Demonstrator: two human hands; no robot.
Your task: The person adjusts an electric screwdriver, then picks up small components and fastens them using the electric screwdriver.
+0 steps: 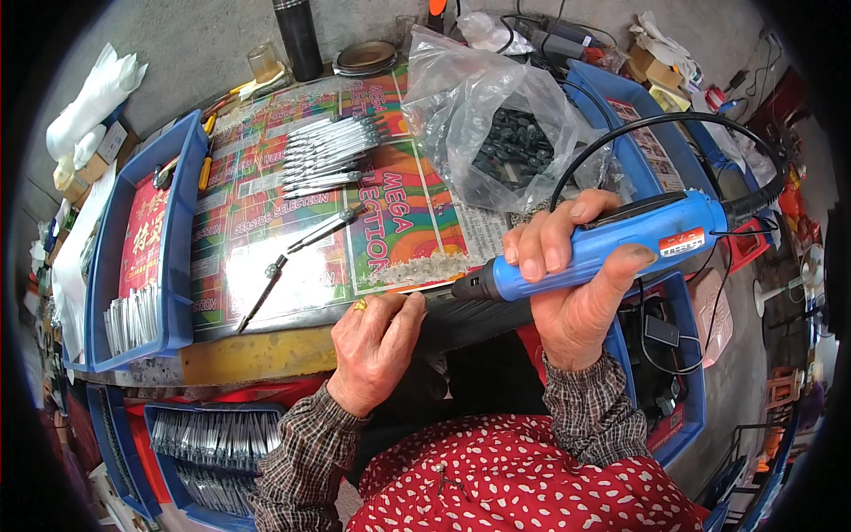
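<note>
My right hand (581,293) is wrapped round a blue corded electric screwdriver (612,244), held nearly level with its black nose pointing left. Close to that nose, my left hand (377,346) is closed in a pinch, a gold ring on one finger. Whatever lies between its fingertips is too small or hidden to make out. Beyond the hands, a pile of slim silver pieces with dark ends (328,152) lies on the printed sheet. Two loose slim pieces rest nearer: a silver and black one (324,230) and a darker one (263,293).
A clear plastic bag of black parts (514,146) stands at the back. Blue trays (184,222) flank the table, the left one holding silver pieces. Below the table edge, another blue bin (177,483) holds many more. The screwdriver's black cable (660,120) loops over the right side.
</note>
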